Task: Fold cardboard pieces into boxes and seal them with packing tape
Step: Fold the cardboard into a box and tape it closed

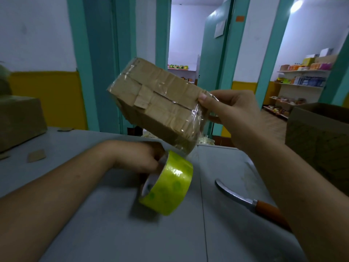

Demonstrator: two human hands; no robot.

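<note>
A small brown cardboard box (158, 103), wrapped with clear tape across its flaps, is held tilted in the air above the grey table (105, 224). My right hand (232, 112) grips its right end, thumb on the taped top. Below it, my left hand (139, 157) holds a yellow-green roll of packing tape (168, 184) just above the table, fingers partly hidden behind the roll. A strip of clear tape seems to run from the roll up to the box's lower corner.
A knife with an orange handle (251, 201) lies on the table at the right, partly under my right forearm. An open cardboard box (319, 140) stands at far right, another box (18, 120) at far left. Small cardboard scraps (36, 155) lie at the left.
</note>
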